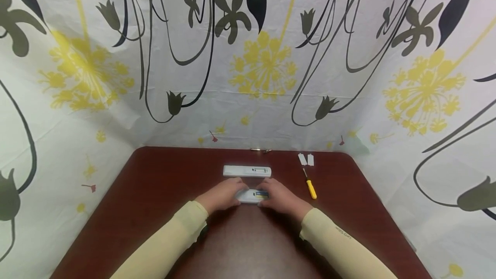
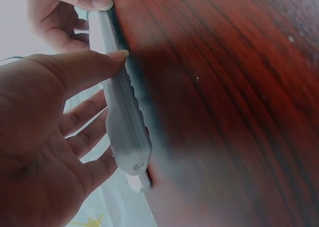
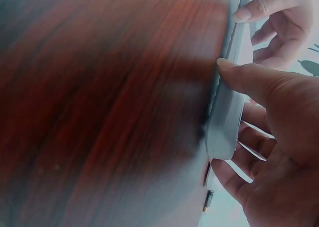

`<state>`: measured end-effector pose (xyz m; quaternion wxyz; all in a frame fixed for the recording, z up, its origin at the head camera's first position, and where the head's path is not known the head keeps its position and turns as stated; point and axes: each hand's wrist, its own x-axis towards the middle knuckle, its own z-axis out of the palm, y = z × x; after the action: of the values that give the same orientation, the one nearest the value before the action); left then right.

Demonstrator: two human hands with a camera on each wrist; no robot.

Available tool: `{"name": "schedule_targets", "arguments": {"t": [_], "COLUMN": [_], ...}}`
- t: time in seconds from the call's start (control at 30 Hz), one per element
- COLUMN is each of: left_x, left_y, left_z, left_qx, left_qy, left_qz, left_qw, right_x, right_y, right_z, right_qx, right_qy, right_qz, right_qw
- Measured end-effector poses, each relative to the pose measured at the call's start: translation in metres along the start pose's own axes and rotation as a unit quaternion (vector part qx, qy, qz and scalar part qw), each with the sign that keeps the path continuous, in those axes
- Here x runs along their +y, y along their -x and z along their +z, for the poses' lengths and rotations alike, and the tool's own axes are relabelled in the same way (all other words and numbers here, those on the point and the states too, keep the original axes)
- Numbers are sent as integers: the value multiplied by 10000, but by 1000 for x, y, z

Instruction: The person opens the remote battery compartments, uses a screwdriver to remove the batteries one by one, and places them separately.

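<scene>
A white remote control (image 1: 247, 196) lies face down near the middle of the table, with batteries (image 1: 261, 194) showing in its uncovered compartment. My left hand (image 1: 224, 195) holds its left end, thumb on the near side and fingers on the far side. At the other end my right hand (image 1: 282, 198) grips it the same way. Both wrist views show the thumbs against the buttoned edge of the remote (image 2: 124, 122). Just beyond lies a second white remote control (image 1: 244, 171), back up, its battery compartment (image 1: 260, 170) uncovered.
Right of the remotes lies a screwdriver (image 1: 311, 187) with a yellow handle. Two small white battery covers (image 1: 302, 159) sit behind it. Loose batteries (image 1: 266, 151) lie at the back edge of the dark red table (image 1: 174, 171). A flower-patterned curtain (image 1: 217, 124) surrounds the table.
</scene>
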<state>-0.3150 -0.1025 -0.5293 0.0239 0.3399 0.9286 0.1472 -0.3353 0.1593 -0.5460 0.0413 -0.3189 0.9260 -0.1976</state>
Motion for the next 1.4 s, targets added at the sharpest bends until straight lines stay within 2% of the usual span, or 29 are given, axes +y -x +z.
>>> {"name": "schedule_targets", "arguments": {"t": [1.4], "left_x": [-3], "left_y": [-1], "left_z": [6], "left_qx": [-115], "left_qy": [176], "left_qz": [-218], "left_qw": [9995], "right_x": [-3], "right_y": [3], "right_z": [1], "right_qx": [-29], "right_qy": [-65], "right_qz": [62], "right_qw": [10000]}}
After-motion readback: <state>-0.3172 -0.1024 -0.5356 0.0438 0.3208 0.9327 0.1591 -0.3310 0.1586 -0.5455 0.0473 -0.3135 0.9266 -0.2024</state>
